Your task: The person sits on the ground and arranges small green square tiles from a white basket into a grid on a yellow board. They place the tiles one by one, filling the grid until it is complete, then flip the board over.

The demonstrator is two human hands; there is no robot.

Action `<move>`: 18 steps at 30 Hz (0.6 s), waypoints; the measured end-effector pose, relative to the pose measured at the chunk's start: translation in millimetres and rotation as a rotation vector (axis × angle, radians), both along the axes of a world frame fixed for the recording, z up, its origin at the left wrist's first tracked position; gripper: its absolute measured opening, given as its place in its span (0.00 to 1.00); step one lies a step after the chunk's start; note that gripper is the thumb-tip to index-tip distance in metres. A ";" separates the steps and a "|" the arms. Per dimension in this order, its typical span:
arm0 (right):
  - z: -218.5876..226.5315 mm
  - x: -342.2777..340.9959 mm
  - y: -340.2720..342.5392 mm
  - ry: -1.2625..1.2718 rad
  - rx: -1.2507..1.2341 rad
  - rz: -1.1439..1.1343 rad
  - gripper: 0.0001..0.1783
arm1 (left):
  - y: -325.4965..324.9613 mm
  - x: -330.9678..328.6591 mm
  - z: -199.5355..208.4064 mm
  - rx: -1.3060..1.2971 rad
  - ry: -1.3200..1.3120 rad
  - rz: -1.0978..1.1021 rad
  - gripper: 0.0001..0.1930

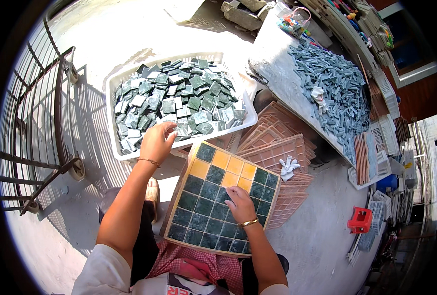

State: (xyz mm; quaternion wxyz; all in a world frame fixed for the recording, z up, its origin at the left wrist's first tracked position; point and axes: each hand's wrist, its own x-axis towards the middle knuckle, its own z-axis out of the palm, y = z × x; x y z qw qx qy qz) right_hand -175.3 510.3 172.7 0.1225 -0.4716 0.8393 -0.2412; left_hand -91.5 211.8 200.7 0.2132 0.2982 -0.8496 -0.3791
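Note:
On my lap lies a wooden-framed grid board (197,219), tilted. Dark green square tiles (194,184) fill most of its cells; several cells near the far side show bare yellow. My right hand (241,205), with a gold bangle at the wrist, rests over the board's middle right. Its fingers are bent and slightly apart, with the tips near the edge of the yellow cells. My left hand (157,141) is at the near rim of a white plastic basket (111,110) heaped with loose green tiles (181,96). Its fingers are loosely curled, apart from the thumb, with nothing visible between them.
More grid boards (277,152) are stacked beyond the board, with a white glove (289,167) on them. A slab at the right bears a heap of narrow grey-green strips (331,88). A metal rack on wheels (61,113) stands left, a red stool (360,220) right.

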 end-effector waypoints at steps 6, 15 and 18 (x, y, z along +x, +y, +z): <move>56.1 24.7 36.2 -0.084 0.066 -0.201 0.28 | -83.6 31.4 -113.2 0.140 -0.131 0.469 0.08; 80.0 93.3 246.8 0.089 0.387 -0.921 0.20 | -39.7 -7.6 -135.9 -0.305 -0.341 0.066 0.30; 73.3 109.7 248.5 0.285 0.189 -0.862 0.17 | -39.4 -12.4 -142.5 -0.185 -0.490 0.031 0.25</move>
